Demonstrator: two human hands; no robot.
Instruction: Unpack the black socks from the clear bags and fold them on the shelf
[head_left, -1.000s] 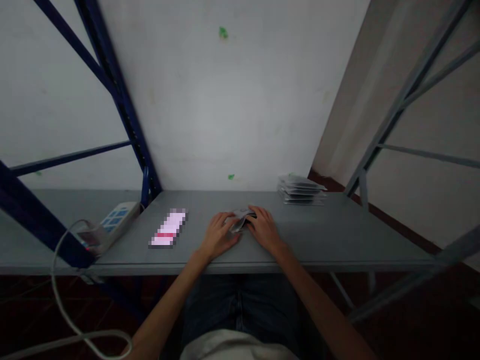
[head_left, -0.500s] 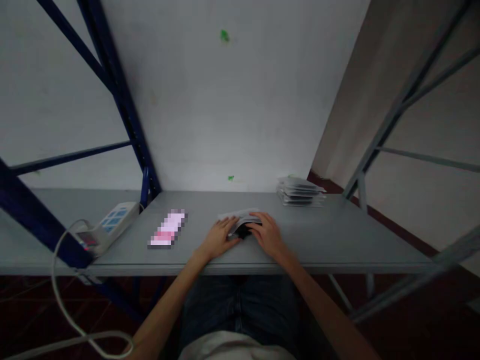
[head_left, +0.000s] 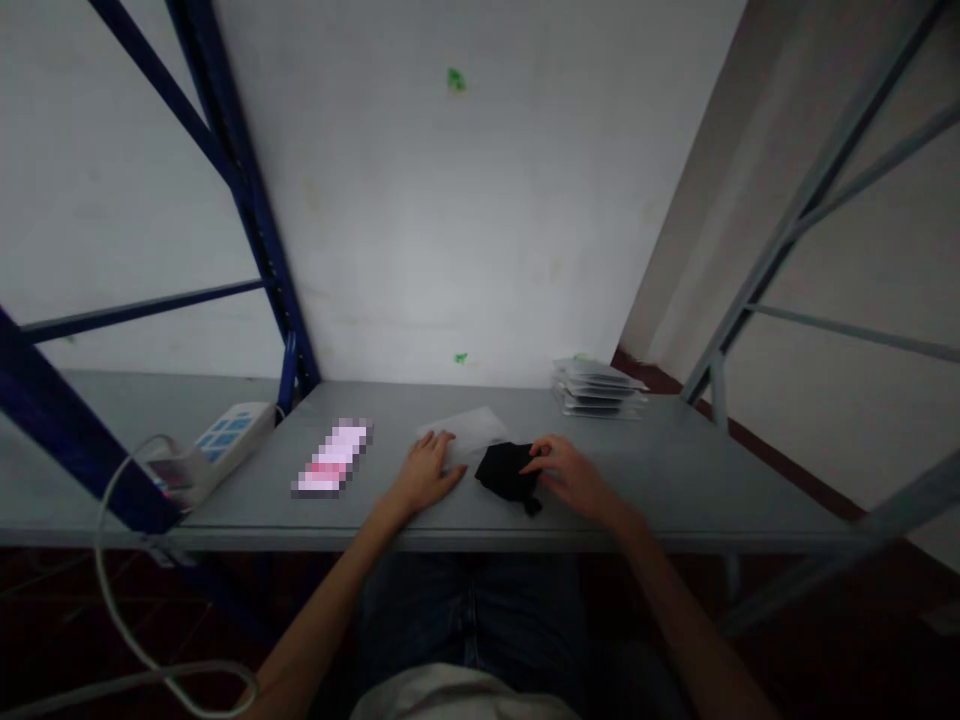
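A black cloth item lies on the grey table in front of me. My right hand pinches its right edge between thumb and fingers. A thin, pale, translucent bag rests flat just behind and left of the black cloth. On the near left part of this bag lies my left hand, palm down with its fingers spread.
A stack of pale flat packets stands at the back right. To the left are a phone with a blurred screen and a white power strip with a cable. Blue rack posts rise on the left, grey ones on the right.
The black cloth has come out of the pale bag and moved right with my right hand. The bag now lies flat, and my left hand has shifted slightly left.
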